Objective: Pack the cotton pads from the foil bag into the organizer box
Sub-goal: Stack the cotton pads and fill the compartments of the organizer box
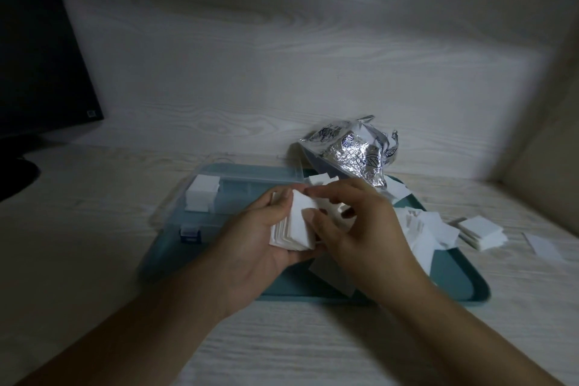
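The left hand (250, 238) cupped a pad stack (293, 229), fingers curled round it, while the right hand (360, 229) pinched its top pad.

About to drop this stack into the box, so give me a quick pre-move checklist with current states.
1. Stack secured in left hand: ok.
2. Stack edges squared: not ok, right hand is at its top pads.
3. Box lid open: ok.
4. Free compartment beside the packed pads: cannot tell, too dim.
5. Loose pads gathered: not ok, several lie off the tray.
6. Foil bag emptied: cannot tell.
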